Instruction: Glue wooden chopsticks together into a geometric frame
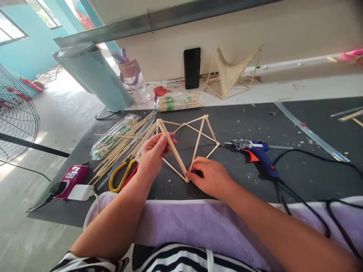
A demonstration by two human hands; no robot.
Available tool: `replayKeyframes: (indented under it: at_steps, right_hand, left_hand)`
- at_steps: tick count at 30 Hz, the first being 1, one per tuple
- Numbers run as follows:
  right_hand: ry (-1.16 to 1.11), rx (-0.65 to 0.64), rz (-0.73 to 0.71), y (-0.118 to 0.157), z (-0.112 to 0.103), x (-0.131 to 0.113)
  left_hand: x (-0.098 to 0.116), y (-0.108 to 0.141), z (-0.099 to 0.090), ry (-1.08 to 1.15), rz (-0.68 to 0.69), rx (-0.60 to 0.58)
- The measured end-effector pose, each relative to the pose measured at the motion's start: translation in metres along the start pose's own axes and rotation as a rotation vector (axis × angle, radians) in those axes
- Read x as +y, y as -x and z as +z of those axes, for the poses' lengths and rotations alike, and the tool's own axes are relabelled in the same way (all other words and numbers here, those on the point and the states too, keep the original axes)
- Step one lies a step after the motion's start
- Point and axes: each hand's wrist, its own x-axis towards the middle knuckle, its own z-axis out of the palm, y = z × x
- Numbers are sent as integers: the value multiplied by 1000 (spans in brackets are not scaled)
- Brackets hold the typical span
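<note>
A frame of thin wooden sticks [197, 142] stands on the dark table, with raised corners at left and right. My left hand [154, 151] pinches several sticks lying side by side along the frame's left slanting edge. Near the front corner, my right hand [208, 174] has its thumb and fingers closed on the lower end of the sticks. Left of my left hand lie a loose pile of sticks [124, 147] and scissors [116, 176] with yellow and red handles. A blue glue gun [262, 156] rests to the right of the frame.
Behind are a finished-looking stick model [231, 73], a black phone [192, 68], a wrapped stick bundle [179, 101], a bottle [136, 81] and a pale blue container [96, 75]. Black cables [300, 209] run at right; a pink power adapter [70, 180] sits at left.
</note>
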Motion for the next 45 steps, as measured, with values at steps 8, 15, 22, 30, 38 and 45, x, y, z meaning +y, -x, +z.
replayKeyframes:
  at_steps: [8, 15, 22, 30, 38, 45]
  right_hand:
    - [0, -8, 1, 0, 0, 0]
    - [-2, 6, -10, 0, 2, 1]
    - [7, -2, -19, 1, 1, 2]
    - [38, 3, -17, 0, -3, 1]
    - [2, -61, -106, -4, -6, 11]
    - [0, -53, -42, -5, -4, 6]
  left_hand:
    - [3, -2, 3, 87, 14, -1]
    - [4, 0, 7, 90, 4, 22]
    - [4, 0, 7, 52, -8, 65]
    - [2, 5, 7, -63, -54, -111]
    - [3, 8, 9, -110, -55, -92]
    - [1, 8, 9, -84, -76, -95]
